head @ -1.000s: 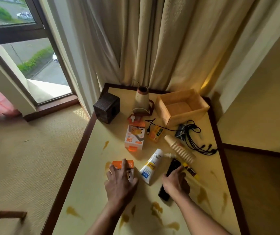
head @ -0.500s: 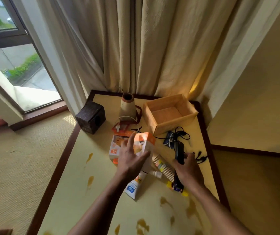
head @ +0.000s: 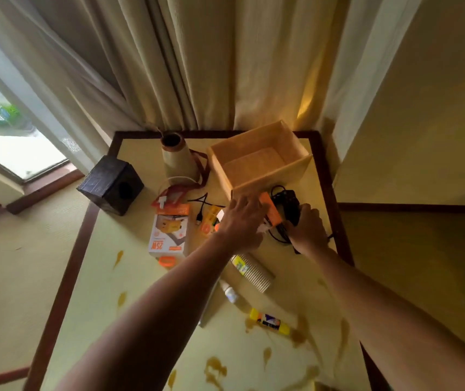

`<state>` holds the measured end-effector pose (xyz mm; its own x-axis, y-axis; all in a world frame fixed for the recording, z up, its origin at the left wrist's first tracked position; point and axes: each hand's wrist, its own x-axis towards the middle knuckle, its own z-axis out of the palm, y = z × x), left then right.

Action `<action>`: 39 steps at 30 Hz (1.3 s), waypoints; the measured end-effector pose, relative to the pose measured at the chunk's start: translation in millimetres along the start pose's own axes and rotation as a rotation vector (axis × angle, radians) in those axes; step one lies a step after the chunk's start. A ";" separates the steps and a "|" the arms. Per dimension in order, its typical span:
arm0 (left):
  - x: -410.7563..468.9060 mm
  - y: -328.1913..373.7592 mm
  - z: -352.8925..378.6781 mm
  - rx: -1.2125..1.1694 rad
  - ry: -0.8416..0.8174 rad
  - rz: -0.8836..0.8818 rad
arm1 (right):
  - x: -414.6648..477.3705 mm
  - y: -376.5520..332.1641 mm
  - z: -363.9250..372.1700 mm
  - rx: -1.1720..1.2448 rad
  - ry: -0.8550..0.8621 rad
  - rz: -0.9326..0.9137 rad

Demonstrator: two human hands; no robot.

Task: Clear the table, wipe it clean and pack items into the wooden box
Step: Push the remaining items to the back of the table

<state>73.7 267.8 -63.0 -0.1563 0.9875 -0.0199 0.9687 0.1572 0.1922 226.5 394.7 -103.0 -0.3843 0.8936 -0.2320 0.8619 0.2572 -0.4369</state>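
L hand (head: 242, 218) grips orange box (head: 269, 211); R hand (head: 307, 228) grips black device (head: 289, 203) beside wooden box (head: 270, 180). Loose cable (head: 278, 237) could snag and drag items.

Cream curtains (head: 225, 66) hang at the far side, a window (head: 14, 142) lies far left, and beige carpet (head: 14, 263) covers the left floor.

We see a pale wooden box (head: 270, 180), a dark brown cube (head: 107, 184), an orange-and-white carton (head: 169, 232), a yellow-and-blue glue stick (head: 268, 321) and brown stains (head: 214, 372) on the cream table (head: 98, 277).
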 end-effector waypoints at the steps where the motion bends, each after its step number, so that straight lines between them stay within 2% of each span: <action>1: 1.0 1.0 2.1 0.025 0.026 0.022 | -2.3 2.8 1.6 0.016 0.009 -0.011; 6: 1.4 1.8 0.8 0.110 0.067 0.066 | -47.8 1.8 -5.3 0.131 0.177 -0.114; 7: -3.9 4.1 -4.2 0.105 0.073 0.057 | -65.1 0.0 -7.6 0.181 0.163 -0.148; 9: -24.8 12.5 -15.4 0.022 0.151 0.019 | -108.8 0.7 -7.8 0.194 0.017 -0.258; 11: -57.7 19.8 -19.1 -0.090 0.200 -0.008 | -154.8 5.3 -3.3 0.098 -0.186 -0.365; 14: -112.6 22.8 -10.3 -0.094 -0.029 -0.006 | -200.1 14.7 10.4 -0.092 -0.395 -0.419; 16: -138.2 22.4 4.4 0.013 -0.207 0.011 | -211.2 17.7 17.2 -0.191 -0.431 -0.426; 18: -154.1 21.2 21.3 0.091 -0.307 0.057 | -216.3 17.8 19.6 -0.223 -0.413 -0.432; 20: -160.8 18.1 32.8 0.136 -0.326 0.100 | -217.4 18.1 23.9 -0.263 -0.399 -0.457; 23: -160.9 8.1 49.9 0.155 -0.204 0.129 | -214.4 18.8 28.1 -0.230 -0.324 -0.441; 26: -158.7 16.5 43.0 0.080 -0.004 0.025 | -203.0 13.2 22.8 0.018 -0.176 -0.356; 28: -157.7 22.8 32.0 0.004 0.097 -0.181 | -188.9 1.9 17.3 0.123 -0.117 -0.320; 30: -155.6 23.7 26.0 -0.082 0.099 -0.421 | -171.1 -8.8 20.4 0.025 -0.086 -0.338; 32: -153.6 22.1 27.5 -0.149 0.062 -0.577 | -155.6 -19.8 29.6 -0.172 -0.064 -0.364; 36: -146.2 22.0 41.3 -0.198 -0.022 -0.662 | -135.8 -39.4 36.5 -0.461 -0.102 -0.381; 39: -143.6 18.7 51.5 -0.222 -0.004 -0.646 | -126.3 -44.9 38.0 -0.487 -0.136 -0.419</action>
<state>124.2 129.5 -107.0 -0.6888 0.6962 -0.2024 0.6183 0.7098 0.3374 223.8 256.3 -87.1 -0.7311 0.6351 -0.2491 0.6688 0.7393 -0.0781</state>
